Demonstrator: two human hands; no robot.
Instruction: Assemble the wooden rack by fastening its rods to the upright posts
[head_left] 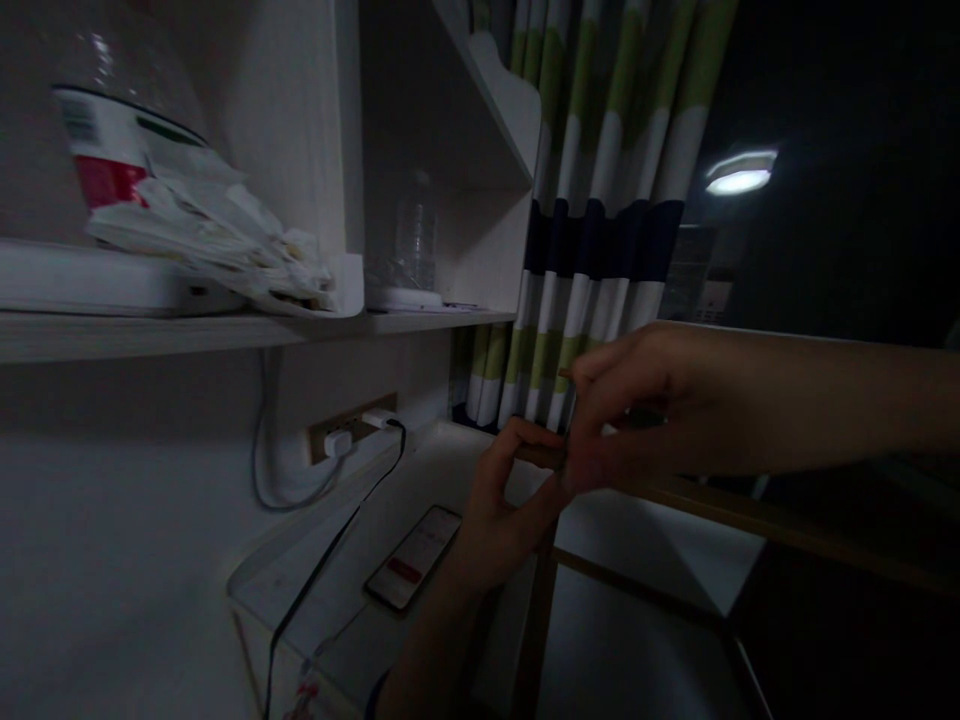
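Note:
My left hand (506, 510) reaches up from below, with thumb and fingers curled together in a pinch. From the right comes my right hand (619, 415), closed, its fingertips meeting those of my left hand. Between the fingers a thin brown piece (541, 456) shows in part. Its kind is hard to tell in the dim light, and the fingers hide most of it. Below my left wrist, a phone (415, 558) with a lit screen lies on a white surface (330, 600).
A shelf (420, 322) at the left holds a crumpled plastic package (187, 200) and a clear bottle (416, 235). Under it, plugs with cables sit in a wall socket strip (352, 430). A striped curtain (592, 200) hangs behind; brown-edged white panels (630, 640) stand lower right.

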